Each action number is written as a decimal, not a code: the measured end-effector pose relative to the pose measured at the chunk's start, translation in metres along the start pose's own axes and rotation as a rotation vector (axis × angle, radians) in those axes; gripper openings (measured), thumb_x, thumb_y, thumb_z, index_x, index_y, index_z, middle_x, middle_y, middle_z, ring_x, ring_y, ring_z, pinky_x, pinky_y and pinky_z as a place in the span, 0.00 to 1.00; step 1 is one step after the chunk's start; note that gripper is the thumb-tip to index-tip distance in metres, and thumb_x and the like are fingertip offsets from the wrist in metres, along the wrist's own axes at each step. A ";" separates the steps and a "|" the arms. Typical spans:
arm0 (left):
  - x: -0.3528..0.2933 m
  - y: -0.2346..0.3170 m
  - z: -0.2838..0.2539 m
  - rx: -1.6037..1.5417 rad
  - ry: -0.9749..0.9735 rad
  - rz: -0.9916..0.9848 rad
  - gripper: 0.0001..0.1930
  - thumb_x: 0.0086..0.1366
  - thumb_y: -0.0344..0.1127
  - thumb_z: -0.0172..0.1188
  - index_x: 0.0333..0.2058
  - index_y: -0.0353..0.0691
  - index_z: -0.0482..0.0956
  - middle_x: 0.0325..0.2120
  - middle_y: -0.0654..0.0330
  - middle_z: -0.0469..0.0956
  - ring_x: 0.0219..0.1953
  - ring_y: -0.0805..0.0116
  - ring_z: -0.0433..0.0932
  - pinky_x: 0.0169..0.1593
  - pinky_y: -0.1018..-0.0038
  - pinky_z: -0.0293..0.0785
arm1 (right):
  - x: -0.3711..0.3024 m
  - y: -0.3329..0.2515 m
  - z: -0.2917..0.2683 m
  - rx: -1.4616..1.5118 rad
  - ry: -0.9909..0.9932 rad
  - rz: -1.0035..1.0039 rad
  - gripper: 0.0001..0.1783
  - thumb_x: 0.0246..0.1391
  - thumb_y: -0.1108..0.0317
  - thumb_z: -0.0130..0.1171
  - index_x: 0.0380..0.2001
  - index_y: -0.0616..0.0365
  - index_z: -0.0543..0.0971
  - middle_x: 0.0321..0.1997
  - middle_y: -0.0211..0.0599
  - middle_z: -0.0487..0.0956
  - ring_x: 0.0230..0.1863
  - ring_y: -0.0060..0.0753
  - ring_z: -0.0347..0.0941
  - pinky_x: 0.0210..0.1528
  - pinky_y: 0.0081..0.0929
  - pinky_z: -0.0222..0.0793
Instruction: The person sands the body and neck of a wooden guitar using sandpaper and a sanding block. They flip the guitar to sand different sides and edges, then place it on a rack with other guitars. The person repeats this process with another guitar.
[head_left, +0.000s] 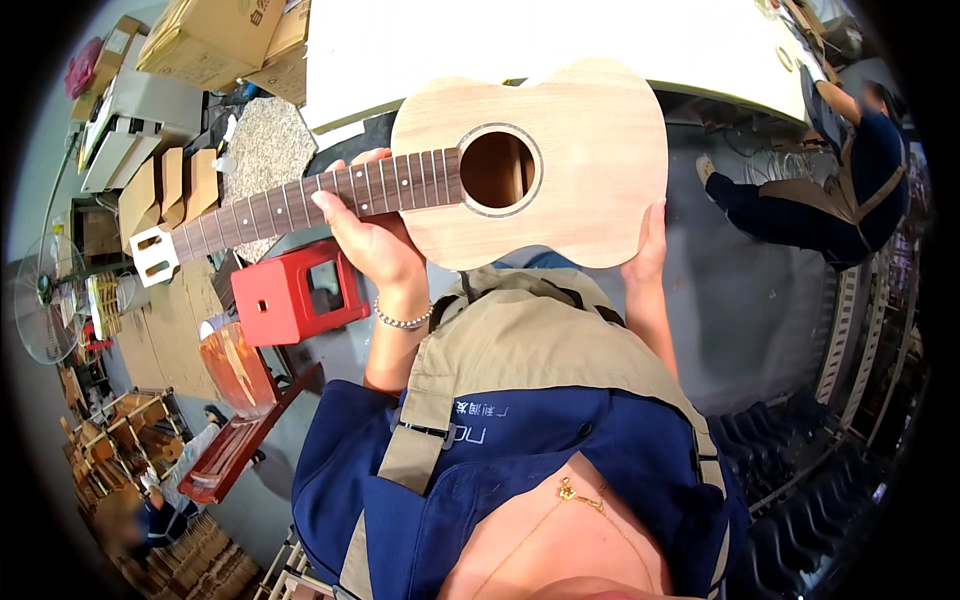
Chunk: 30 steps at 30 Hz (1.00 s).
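An unfinished acoustic guitar (590, 150) lies across in front of me, its pale wooden top facing up and its dark fretboard pointing left. It has a ringed round sound hole, and I see no strings on it. My left hand (375, 235) is wrapped round the neck near the body, thumb over the fretboard edge and fingertips showing on the far side. At the lower right edge of the body, my right hand (648, 245) grips the rim, its fingers partly hidden behind the guitar. The slotted white headstock (155, 256) sticks out at the far left.
A white worktable (420, 45) stands just beyond the guitar. A red stool (270, 297) and a wooden chair (235, 375) are at left, below cardboard boxes (215, 40). At right a co-worker (865, 190) sits by the table. Dark racks (800, 500) stand lower right.
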<state>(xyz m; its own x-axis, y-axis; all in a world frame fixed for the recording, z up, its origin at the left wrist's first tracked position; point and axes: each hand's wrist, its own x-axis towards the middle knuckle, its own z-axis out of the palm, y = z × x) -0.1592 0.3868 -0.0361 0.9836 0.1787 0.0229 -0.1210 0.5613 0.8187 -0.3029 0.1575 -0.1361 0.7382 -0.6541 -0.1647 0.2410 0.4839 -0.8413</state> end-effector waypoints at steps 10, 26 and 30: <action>0.072 -0.064 0.050 -0.011 0.247 0.119 0.26 0.69 0.56 0.30 0.47 0.37 0.62 0.40 0.50 0.72 0.46 0.59 0.70 0.54 0.60 0.64 | 0.154 -0.023 0.014 0.115 -0.202 0.045 0.36 0.61 0.40 0.27 0.58 0.60 0.57 0.59 0.40 0.63 0.61 0.33 0.58 0.62 0.33 0.53; 0.111 -0.129 0.156 -0.041 0.387 -0.032 0.35 0.66 0.60 0.30 0.52 0.29 0.63 0.53 0.46 0.64 0.57 0.52 0.62 0.60 0.57 0.58 | 0.344 -0.111 0.014 -0.306 -0.450 0.228 0.38 0.60 0.38 0.24 0.59 0.59 0.57 0.56 0.43 0.66 0.55 0.35 0.64 0.51 0.34 0.66; 0.121 -0.131 0.165 0.000 0.403 -0.020 0.36 0.66 0.60 0.31 0.52 0.28 0.64 0.53 0.45 0.64 0.57 0.52 0.63 0.60 0.57 0.58 | 0.358 -0.100 0.019 -0.313 -0.401 0.236 0.37 0.61 0.39 0.24 0.59 0.59 0.57 0.56 0.45 0.66 0.57 0.36 0.63 0.53 0.35 0.64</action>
<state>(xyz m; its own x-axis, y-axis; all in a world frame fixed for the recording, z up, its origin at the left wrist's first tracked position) -0.0020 0.2015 -0.0455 0.8548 0.4703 -0.2195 -0.1028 0.5680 0.8166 -0.0511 -0.1141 -0.1012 0.9461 -0.2467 -0.2098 -0.1133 0.3547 -0.9281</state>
